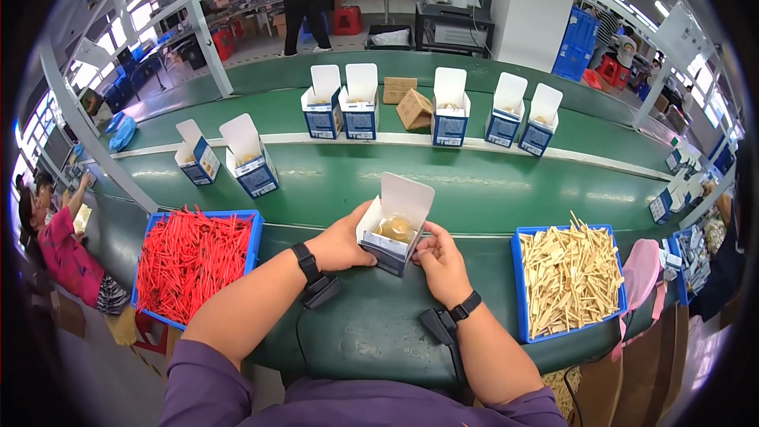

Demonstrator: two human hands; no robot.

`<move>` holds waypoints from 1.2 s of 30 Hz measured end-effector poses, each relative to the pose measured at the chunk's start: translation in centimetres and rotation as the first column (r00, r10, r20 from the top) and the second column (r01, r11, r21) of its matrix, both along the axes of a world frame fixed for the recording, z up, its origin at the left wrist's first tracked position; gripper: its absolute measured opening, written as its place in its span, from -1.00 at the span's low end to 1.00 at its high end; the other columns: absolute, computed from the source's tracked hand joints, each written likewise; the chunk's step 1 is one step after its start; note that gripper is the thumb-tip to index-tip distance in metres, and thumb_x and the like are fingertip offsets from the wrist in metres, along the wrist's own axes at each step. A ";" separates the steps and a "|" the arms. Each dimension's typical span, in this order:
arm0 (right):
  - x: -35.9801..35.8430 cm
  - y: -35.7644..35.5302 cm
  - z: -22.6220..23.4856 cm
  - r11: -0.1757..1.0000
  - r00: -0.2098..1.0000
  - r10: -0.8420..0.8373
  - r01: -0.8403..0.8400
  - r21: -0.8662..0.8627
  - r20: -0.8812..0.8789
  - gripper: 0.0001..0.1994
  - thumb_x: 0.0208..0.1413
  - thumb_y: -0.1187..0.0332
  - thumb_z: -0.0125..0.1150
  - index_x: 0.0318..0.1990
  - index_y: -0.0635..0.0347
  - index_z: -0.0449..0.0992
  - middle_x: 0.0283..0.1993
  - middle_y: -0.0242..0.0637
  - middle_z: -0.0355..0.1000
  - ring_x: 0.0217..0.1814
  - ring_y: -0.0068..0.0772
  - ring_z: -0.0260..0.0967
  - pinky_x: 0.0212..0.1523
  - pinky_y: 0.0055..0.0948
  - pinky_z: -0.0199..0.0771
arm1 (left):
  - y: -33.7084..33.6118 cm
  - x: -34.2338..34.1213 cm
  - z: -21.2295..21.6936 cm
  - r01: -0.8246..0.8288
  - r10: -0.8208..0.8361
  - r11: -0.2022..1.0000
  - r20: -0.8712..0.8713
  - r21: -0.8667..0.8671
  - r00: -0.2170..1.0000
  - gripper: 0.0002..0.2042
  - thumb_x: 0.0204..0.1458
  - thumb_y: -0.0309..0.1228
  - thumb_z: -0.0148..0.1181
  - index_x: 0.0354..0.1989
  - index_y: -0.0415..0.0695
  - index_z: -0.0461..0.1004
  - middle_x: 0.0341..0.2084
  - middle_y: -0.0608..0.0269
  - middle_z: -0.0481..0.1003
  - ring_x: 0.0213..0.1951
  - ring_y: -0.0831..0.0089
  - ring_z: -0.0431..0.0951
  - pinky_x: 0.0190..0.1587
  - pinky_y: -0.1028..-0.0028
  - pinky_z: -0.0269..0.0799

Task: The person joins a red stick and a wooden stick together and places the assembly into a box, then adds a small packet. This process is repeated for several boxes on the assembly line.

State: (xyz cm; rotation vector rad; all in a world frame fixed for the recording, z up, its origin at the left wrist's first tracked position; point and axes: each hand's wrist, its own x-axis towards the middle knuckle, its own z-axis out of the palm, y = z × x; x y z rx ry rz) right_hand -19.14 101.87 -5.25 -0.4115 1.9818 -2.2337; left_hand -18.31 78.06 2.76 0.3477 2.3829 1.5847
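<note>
A small blue-and-white carton (393, 225) stands open in front of me, its white lid flap raised. Inside it lies a yellowish-brown item in what looks like clear wrapping (395, 228); its kind I cannot make out. My left hand (345, 239) grips the carton from the left, thumb low on its front. At the carton's right edge, my right hand (440, 259) has its fingers curled and pinched against the side. A blue tray (258, 239) heaped with thin red sticks (194, 262) is left of my hands. To the right, another blue tray (522, 289) holds flat pale wooden sticks (571, 278).
Open cartons of the same kind stand on the green conveyor (356, 174), two at left (251, 170) and several along its far rail (450, 119). Two brown cardboard boxes (414, 109) sit among them. A pink cloth item (642, 270) hangs beside the right tray. Other people work on both sides.
</note>
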 end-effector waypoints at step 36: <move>0.7 -0.9 1.2 0.958 0.991 -0.029 0.064 0.279 -0.127 -0.77 0.23 0.54 0.15 0.01 0.24 0.60 -0.13 -0.33 0.56 -0.16 -0.57 0.51 -0.11 -0.54 0.54 | -1.1 -22.7 0.1 -0.948 0.721 0.309 -0.633 -0.069 0.281 -0.31 0.14 -0.26 0.27 0.39 -0.29 0.16 0.40 -0.30 0.10 0.31 -0.24 0.31 0.33 0.08 0.30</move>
